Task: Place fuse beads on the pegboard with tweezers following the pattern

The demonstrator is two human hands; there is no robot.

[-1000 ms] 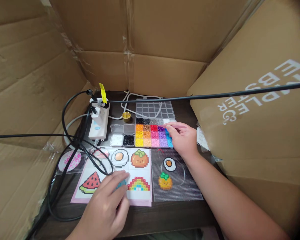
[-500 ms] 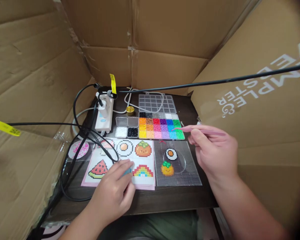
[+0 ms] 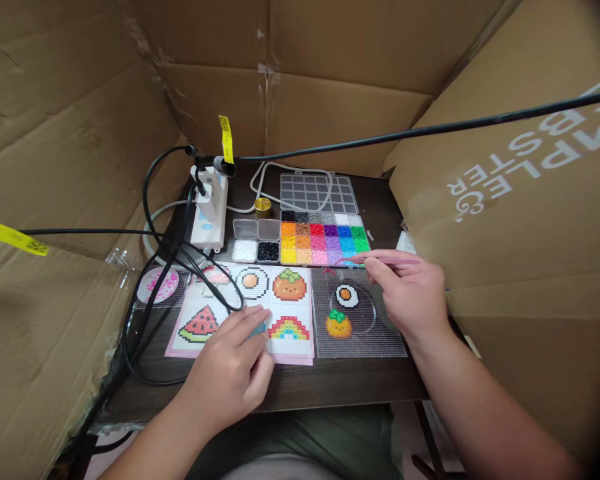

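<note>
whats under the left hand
The left hand lies over the pattern sheet; part of a blue design shows beside it, the rest is covered, so its shape is unclear.

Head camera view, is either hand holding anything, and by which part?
The right hand pinches the pink tweezers between thumb and fingers around mid-body, leaving the tip free. The left hand, lying over the pattern sheet, shows nothing held.

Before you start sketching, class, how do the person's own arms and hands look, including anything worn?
The left hand and right hand are ungloved, with slim fingers and no rings or markings visible. The left forearm and right forearm taper toward the hands, with no sleeves, watch or bracelet in view.
</note>
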